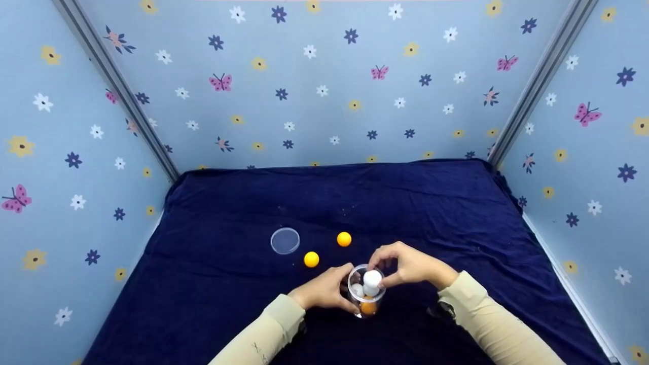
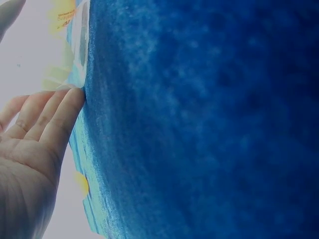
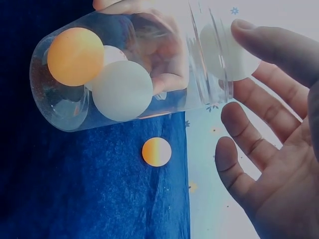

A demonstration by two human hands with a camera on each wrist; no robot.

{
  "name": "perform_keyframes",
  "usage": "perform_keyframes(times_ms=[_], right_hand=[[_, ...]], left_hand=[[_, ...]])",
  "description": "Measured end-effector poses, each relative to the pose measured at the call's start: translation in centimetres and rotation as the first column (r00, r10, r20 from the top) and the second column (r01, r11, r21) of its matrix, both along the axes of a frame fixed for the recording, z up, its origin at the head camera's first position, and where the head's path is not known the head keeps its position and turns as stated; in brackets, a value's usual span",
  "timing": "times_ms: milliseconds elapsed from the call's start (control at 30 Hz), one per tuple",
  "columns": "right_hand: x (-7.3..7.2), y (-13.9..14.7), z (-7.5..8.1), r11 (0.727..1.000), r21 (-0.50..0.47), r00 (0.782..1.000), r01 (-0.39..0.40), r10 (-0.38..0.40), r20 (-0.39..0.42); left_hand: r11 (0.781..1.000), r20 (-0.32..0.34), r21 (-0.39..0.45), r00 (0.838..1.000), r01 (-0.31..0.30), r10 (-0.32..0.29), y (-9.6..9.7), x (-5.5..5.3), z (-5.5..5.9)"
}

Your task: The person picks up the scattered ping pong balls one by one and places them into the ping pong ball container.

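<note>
My left hand (image 1: 327, 289) grips a clear plastic jar (image 3: 70, 117) from the left side, thumb and fingers around its wall. At the jar's mouth my right hand (image 1: 413, 263) pinches a white ping-pong ball (image 1: 372, 279) between thumb and fingers; in the right wrist view this ball (image 3: 239, 62) shows partly behind the rim. Inside the jar lie an orange ping-pong ball (image 3: 75, 56), a white ball (image 3: 122, 90) and another pale ball (image 3: 114, 53), partly hidden behind them. The left wrist view shows the left fingers (image 2: 57, 117) against the jar's edge.
Two orange ping-pong balls (image 1: 344, 239) (image 1: 311, 259) lie on the dark blue cloth (image 1: 228, 304) beyond the left hand. A round clear lid (image 1: 285, 241) lies left of them. Flower-patterned walls (image 1: 304, 116) enclose the back and both sides.
</note>
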State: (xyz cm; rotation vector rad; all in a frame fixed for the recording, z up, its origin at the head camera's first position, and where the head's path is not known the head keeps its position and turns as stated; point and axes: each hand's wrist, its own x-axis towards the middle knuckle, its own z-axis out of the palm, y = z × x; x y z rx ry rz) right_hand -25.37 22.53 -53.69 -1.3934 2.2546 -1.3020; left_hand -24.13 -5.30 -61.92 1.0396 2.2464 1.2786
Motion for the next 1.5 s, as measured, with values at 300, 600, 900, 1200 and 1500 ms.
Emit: perform_keyframes(times_ms=[300, 600, 900, 1200, 1500], right_hand=[[0.4, -0.6, 0.5, 0.999, -0.003, 0.999, -0.033, 0.033, -0.031], [0.1, -0.3, 0.0, 0.999, -0.004, 0.997, -0.048, 0.047, -0.056], [0.1, -0.1, 0.1, 0.999, -0.041, 0.999, -0.02, 0.018, -0.046], [0.1, 0.4, -0.6, 0.992, -0.089, 0.995, 0.091, -0.095, -0.04], [0.2, 0.8, -1.4, 0.991, -0.019, 0.991, 0.131, -0.13, 0.033]], left_hand=[[1.0, -0.008, 0.013, 1.0, 0.012, -0.012, 0.0, -0.2, -0.2], [1.0, 0.016, 0.01, 1.0, 0.004, -0.004, 0.0, -0.1, -0.2], [0.999, 0.071, 0.03, 0.997, -0.012, 0.01, 0.1, 0.2, -0.2], [1.0, 0.053, 0.027, 0.998, 0.015, -0.016, -0.1, 0.2, 0.1], [0.999, 0.057, -0.014, 0.998, 0.03, -0.03, -0.9, -0.1, 0.9]])
